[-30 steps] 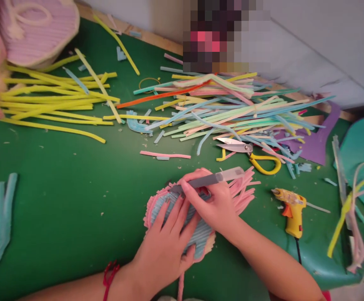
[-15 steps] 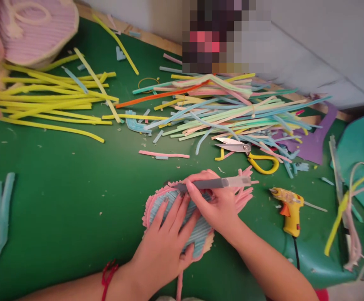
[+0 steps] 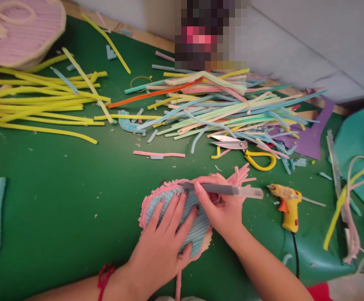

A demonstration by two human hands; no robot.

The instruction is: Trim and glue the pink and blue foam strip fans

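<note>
A flat rounded craft piece (image 3: 201, 230) lies on the green table, made of blue fuzzy strips side by side with a pink border. My left hand (image 3: 166, 238) rests flat on it, fingers spread. In my right hand (image 3: 222, 209) is a grey pen-like tool (image 3: 213, 189) with a clear end. Its tip touches the pink border at the upper edge of the piece. Pink pipe cleaners (image 3: 240, 174) stick out at the right, partly behind my right hand. One pink stem (image 3: 178, 284) runs down from the lower edge.
Scissors with yellow handles (image 3: 246, 149) lie beyond my hands, by a heap of coloured pipe cleaners (image 3: 219, 108). A yellow glue gun (image 3: 290, 207) lies to the right. Yellow pipe cleaners (image 3: 44, 100) and a lilac round piece (image 3: 25, 33) are at the upper left.
My right hand and the pen-like tool have shifted slightly to the right along the pink border. The left hand stays spread on the piece. The whole view has moved a little.
</note>
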